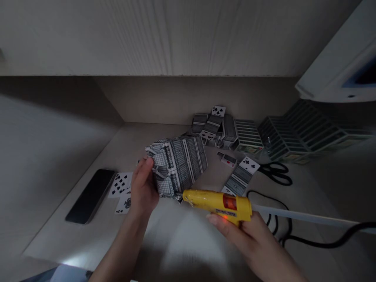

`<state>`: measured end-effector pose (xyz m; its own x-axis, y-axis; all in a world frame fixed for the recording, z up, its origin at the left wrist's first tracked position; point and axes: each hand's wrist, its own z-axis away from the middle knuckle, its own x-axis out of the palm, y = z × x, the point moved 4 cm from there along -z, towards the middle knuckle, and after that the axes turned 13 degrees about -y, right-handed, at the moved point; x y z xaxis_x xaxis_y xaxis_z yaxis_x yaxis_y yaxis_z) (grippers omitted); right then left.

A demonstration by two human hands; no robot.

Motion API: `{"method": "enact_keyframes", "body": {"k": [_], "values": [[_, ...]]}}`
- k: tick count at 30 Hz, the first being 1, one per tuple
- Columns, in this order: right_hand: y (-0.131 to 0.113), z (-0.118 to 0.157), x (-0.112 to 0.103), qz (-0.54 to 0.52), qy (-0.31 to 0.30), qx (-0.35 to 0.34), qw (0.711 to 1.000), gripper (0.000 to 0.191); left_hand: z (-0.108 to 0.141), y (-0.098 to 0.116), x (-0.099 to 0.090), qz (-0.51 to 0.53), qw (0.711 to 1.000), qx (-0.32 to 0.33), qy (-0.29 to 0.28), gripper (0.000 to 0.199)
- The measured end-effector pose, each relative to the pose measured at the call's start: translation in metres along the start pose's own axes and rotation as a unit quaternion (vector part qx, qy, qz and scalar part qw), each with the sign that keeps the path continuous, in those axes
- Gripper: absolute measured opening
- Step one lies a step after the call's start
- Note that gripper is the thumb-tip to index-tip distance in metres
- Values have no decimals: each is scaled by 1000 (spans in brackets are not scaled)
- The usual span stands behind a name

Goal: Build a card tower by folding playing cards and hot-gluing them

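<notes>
My left hand (pixel 143 186) is closed around the left side of a model built from folded playing cards (pixel 183 162), tilted and raised over the desk. In my right hand (pixel 241 233) is a yellow glue gun (pixel 216 203), its red indicator lit. A white glue stick (pixel 302 215) sticks out of its back end. The nozzle is at the lower edge of the card model; whether it touches I cannot tell. Beside my left wrist lie loose cards, an eight of spades (pixel 120 185) and an ace of spades (pixel 125 203).
A black phone (pixel 90 196) lies at the left. Behind the model are more folded-card pieces (pixel 229 127) and boxed card stacks (pixel 293 137). Black-handled scissors (pixel 277 173) lie at the right, near a folded card strip (pixel 239 178). A black cable (pixel 326 244) trails right. A shelf (pixel 176 39) overhangs the desk.
</notes>
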<state>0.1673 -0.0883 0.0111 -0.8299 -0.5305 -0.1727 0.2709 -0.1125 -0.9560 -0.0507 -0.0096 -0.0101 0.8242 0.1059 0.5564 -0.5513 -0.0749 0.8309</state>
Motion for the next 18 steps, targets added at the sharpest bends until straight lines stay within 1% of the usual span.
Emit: {"method": "enact_keyframes", "body": {"k": [3,5,7,9,10,12,13,15,16,18], "values": [[-3,3,1,5,-6,10,1000,32,0,0,0,-4,1000,0,16,27],[-4,5,1,-7,18,17,1000,31,-1,1,0,-3,1000,1,30,28],[-1,5,-2,-41,74,27,996,28,-2,1,-1,7,999,-1,49,29],[10,2,-9,-95,143,45,984,30,-3,1,-3,19,998,-6,62,30],[19,-2,-15,-129,176,56,974,32,-3,0,-5,24,997,-9,66,29],[41,-9,-28,-198,253,77,944,35,-3,0,-9,29,997,-9,71,28],[53,-14,-36,-239,282,65,927,36,-3,0,-12,29,997,-6,76,27],[74,-23,-50,-346,323,22,881,41,-2,0,-18,25,996,2,88,26],[83,-27,-55,-361,332,16,871,40,-2,0,-20,22,996,4,92,25],[97,-33,-63,-371,331,8,868,38,-1,0,-24,16,995,2,98,24]]}}
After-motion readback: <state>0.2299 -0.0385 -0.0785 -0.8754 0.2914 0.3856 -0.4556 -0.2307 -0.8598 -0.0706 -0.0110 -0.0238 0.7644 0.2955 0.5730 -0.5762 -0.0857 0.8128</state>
